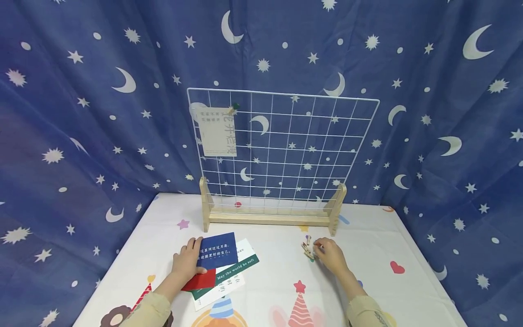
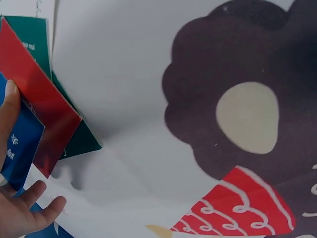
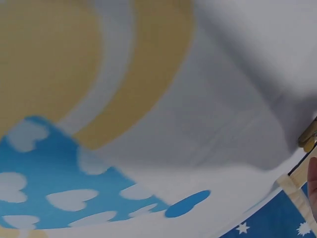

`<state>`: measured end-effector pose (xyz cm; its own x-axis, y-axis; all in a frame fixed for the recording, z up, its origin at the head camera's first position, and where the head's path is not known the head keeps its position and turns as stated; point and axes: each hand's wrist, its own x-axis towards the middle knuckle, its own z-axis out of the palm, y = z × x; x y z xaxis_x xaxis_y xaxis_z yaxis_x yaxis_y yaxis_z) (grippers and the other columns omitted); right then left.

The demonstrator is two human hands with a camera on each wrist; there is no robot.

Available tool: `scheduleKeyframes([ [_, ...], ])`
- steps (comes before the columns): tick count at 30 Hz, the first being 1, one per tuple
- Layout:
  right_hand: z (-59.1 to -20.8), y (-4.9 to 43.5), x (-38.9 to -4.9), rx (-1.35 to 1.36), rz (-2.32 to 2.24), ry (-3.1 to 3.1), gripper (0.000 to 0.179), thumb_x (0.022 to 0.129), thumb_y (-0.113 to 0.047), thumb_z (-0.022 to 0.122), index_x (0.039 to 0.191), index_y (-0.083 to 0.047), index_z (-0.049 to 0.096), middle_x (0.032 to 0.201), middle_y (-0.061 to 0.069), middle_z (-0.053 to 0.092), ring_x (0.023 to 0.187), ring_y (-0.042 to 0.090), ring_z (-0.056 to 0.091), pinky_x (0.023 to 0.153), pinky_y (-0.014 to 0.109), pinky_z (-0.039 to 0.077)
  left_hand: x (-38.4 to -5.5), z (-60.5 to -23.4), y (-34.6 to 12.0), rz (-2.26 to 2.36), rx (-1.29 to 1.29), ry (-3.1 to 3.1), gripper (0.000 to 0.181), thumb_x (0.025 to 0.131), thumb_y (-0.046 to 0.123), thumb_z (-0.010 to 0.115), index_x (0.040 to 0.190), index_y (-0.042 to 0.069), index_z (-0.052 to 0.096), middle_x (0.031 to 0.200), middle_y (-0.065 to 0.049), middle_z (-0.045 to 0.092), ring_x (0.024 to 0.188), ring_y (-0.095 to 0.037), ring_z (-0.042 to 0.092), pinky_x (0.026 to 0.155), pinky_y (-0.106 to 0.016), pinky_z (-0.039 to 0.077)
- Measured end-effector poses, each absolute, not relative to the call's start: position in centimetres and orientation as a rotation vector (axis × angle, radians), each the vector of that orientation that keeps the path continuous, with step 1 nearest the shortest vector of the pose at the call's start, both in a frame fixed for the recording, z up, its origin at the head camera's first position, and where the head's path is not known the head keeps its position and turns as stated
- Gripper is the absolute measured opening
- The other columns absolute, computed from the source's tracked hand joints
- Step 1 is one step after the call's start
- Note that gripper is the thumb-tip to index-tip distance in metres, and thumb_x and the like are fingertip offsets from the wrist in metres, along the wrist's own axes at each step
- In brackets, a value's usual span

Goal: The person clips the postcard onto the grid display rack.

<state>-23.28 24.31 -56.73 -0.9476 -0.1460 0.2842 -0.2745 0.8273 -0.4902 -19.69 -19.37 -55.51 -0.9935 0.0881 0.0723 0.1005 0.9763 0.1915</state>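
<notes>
At the left of the table my left hand (image 1: 187, 261) grips a small blue card (image 1: 218, 250) with white writing. In the left wrist view the thumb lies on the face of the blue card (image 2: 22, 144). Beneath it are a red card (image 1: 202, 280), a green-banded card (image 1: 229, 274) and white cards. My right hand (image 1: 332, 256) is on the right, its fingers bent beside several small wooden clothespins (image 1: 307, 252). In the right wrist view a clothespin (image 3: 308, 138) shows at the fingertips, partly cut off by the frame edge.
A white wire grid (image 1: 286, 150) stands in a wooden base (image 1: 267, 219) at the back of the table. A pale card (image 1: 216, 134) hangs at its upper left, with a clip (image 1: 232, 110) at the corner. A blue star-patterned curtain (image 1: 98, 91) is behind.
</notes>
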Motion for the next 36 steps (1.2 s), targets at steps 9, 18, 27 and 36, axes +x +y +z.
scheduleKeyframes([
  [9, -57.3, 23.7, -24.0, 0.291, 0.756, -2.831, 0.005, 0.080, -0.005, 0.070, 0.084, -0.002, 0.068, 0.072, 0.002, 0.061, 0.066, 0.010, 0.051, 0.059, 0.026, 0.046, -19.3, -56.2, -19.1, -0.541, -0.138, -2.989, 0.097, 0.060, 0.019, 0.088, 0.138, 0.000, 0.035, 0.134, -0.027, 0.039, 0.096, -0.040, 0.057, 0.076, -0.055, 0.054],
  [18, -57.6, 23.0, -23.5, 0.463, 0.495, -2.761, 0.014, 0.070, -0.012, 0.080, 0.072, -0.007, 0.067, 0.071, 0.000, 0.062, 0.066, 0.013, 0.052, 0.058, 0.029, 0.048, -18.8, -56.3, -18.9, -0.781, -0.102, -2.903, 0.090, 0.064, 0.002, 0.084, 0.139, 0.004, 0.034, 0.138, -0.029, 0.028, 0.096, -0.040, 0.058, 0.081, -0.052, 0.055],
  [27, -57.9, 22.4, -23.1, 0.502, 0.164, -2.762, 0.032, 0.069, -0.030, 0.081, 0.059, -0.013, 0.056, 0.071, 0.000, 0.055, 0.065, 0.016, 0.048, 0.054, 0.030, 0.040, -18.4, -55.6, -19.2, -0.907, -0.039, -2.885, 0.082, 0.071, -0.003, 0.077, 0.140, 0.012, 0.038, 0.126, -0.028, 0.044, 0.101, -0.042, 0.058, 0.089, -0.056, 0.050],
  [36, -58.1, 22.0, -22.9, 0.502, 0.129, -2.725, 0.020, 0.069, -0.012, 0.081, 0.065, -0.008, 0.062, 0.074, 0.003, 0.059, 0.065, 0.017, 0.052, 0.053, 0.029, 0.044, -18.0, -55.6, -19.2, -0.921, -0.005, -2.886, 0.083, 0.070, -0.001, 0.078, 0.141, 0.013, 0.037, 0.120, -0.024, 0.054, 0.109, -0.042, 0.056, 0.093, -0.059, 0.046],
])
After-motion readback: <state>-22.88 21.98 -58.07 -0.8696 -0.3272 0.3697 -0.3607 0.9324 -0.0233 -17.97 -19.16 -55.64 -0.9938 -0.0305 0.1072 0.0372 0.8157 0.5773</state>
